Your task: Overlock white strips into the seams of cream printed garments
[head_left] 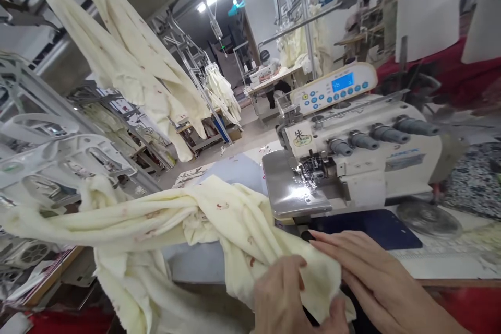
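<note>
A pale yellow garment (pixel 242 219) with small reddish-brown prints lies bunched across the front of the work surface, trailing to the left. My left hand (pixel 287 295) is closed on its near end, fingers bent over the cloth and thumb toward the right. At the right edge of the same cloth is my right hand (pixel 376 276), its fingers straight, pressed together against the fabric; its thumb is hidden. Just beyond both hands stands an overlock sewing machine (pixel 368 162), with a shiny metal plate (pixel 293 182) and a lit control panel (pixel 336 88).
A dark blue flat object (pixel 368 227) lies before the machine, beside a round clear dish (pixel 428 218). Pale yellow garments (pixel 136 73) hang overhead at left, near a white hanger frame (pixel 78 162). Farther back, a person (pixel 270 65) sits at another sewing table.
</note>
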Motion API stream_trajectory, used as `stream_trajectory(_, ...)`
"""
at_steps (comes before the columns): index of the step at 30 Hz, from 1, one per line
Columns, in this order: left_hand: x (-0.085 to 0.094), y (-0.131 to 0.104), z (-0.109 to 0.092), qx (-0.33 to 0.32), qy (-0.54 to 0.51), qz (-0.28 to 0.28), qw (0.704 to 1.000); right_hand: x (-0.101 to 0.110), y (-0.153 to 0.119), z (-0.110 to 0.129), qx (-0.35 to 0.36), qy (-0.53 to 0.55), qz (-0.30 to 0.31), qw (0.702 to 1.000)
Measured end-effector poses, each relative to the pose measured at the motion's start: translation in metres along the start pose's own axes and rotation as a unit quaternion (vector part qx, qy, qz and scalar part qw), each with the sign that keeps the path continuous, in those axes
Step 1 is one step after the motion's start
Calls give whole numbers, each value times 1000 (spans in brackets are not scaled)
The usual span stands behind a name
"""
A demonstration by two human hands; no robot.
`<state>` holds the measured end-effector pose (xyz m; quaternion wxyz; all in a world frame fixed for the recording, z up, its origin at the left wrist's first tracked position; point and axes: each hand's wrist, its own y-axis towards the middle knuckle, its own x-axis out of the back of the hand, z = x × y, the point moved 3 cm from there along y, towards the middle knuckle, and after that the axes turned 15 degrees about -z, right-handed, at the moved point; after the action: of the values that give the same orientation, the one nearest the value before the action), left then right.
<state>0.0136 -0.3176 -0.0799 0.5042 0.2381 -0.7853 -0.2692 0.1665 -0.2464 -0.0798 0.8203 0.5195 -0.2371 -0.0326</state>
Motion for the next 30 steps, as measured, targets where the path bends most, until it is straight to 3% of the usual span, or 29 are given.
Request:
stream_trajectory(2, 1, 25, -10, -26, -31, 2, 999, 2, 2, 2, 33, -8, -7, 999)
stream_trajectory(4, -3, 44, -15, -60, -61, 77, 993, 4, 0, 1, 26, -4, -22, 999)
stream_trajectory(6, -7, 55, -16, -71, -76, 136, 985, 3, -9, -3, -10, -5, -43, 999)
stream_trajectory(7, -7, 58, -16, -72, -81, 139, 984, 0, -15, -7, -57, 5, -50, 997)
stream_trajectory(11, 3, 58, -13, -61, -117, 63, 989, -21, -36, -19, -311, 104, -8, 945)
stream_trajectory(15, 17, 47, -1, -28, -128, -9, 991, -35, -29, -9, -368, 216, 111, 898)
stream_trajectory(17, 17, 42, 7, 3, -140, -23, 990, -38, -25, -2, -411, 269, 149, 858)
stream_trajectory(20, 9, 34, 17, 76, -176, -35, 981, -46, -28, 5, -494, 325, 157, 791)
stream_trajectory(22, 1, 29, 24, 148, -218, -37, 964, -54, -33, 7, -523, 331, 138, 774)
stream_trajectory(24, -5, 25, 33, 223, -254, -41, 940, -60, -38, 8, -532, 321, 125, 774)
stream_trajectory(26, -2, 22, 46, 253, -229, -90, 936, -62, -40, 7, -523, 296, 109, 792)
stream_trajectory(30, 17, 23, 65, 161, -100, -245, 951, -53, -37, 1, -471, 187, 55, 860)
